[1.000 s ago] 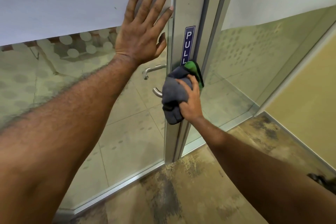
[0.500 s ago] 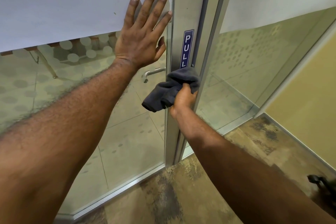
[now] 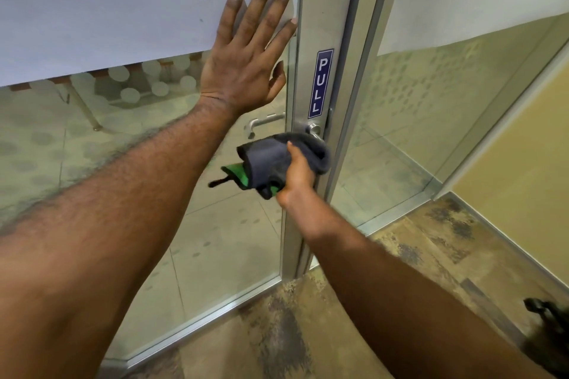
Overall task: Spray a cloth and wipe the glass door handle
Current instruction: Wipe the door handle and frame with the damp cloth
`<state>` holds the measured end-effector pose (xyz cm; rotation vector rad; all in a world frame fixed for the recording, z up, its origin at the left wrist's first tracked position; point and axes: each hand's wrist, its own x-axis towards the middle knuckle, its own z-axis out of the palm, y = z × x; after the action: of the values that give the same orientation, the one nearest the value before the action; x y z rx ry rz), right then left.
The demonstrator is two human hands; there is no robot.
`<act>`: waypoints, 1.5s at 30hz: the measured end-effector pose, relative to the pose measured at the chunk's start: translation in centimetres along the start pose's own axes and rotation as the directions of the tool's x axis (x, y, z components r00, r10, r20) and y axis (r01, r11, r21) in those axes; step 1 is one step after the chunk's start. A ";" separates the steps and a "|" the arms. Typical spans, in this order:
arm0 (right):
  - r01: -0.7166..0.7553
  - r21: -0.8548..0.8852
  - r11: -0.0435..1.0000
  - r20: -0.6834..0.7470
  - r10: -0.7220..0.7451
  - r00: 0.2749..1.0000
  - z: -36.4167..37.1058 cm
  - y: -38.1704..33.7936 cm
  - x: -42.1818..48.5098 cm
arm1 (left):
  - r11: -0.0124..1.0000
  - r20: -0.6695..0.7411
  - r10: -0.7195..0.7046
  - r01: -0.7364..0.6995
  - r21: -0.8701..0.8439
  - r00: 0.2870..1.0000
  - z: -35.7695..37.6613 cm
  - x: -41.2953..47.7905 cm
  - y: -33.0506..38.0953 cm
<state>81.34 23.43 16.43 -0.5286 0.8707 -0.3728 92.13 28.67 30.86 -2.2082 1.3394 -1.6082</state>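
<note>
Two hands are up at the glass door (image 3: 147,9). My left hand (image 3: 246,68) lies flat and open on the frosted pane at upper centre, all five fingers spread. My right hand (image 3: 297,174) grips one grey cloth (image 3: 277,160) with a green underside, pressed over the door handle (image 3: 312,129) at mid-frame, just below one blue PULL sticker (image 3: 320,83). One second handle (image 3: 261,124) shows through the glass.

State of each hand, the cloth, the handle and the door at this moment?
left hand: open, flat against the glass door
right hand: closed on the grey cloth
grey cloth: bunched over the handle
handle: mostly covered
glass door: appears shut
</note>
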 end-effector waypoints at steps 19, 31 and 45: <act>0.480 -0.750 -0.455 0.656 -0.609 0.447 -4.0 -0.9 0.2 | 0.999 0.003 -0.011 0.011 -0.033 1.000 0.3 0.1 0.2; 0.300 -0.258 -0.918 0.946 -0.177 0.272 -5.3 -1.0 1.6 | 0.999 0.003 0.001 -0.001 -0.035 1.000 0.4 0.0 0.1; 0.741 -0.667 0.071 0.496 -0.700 0.514 -5.7 -3.9 2.2 | 0.998 -0.006 -0.017 0.017 -0.055 1.000 0.3 0.0 0.1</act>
<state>77.67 17.53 14.32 -1.9844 0.6087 -0.8759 92.32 28.46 30.64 -2.2529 1.3870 -1.6044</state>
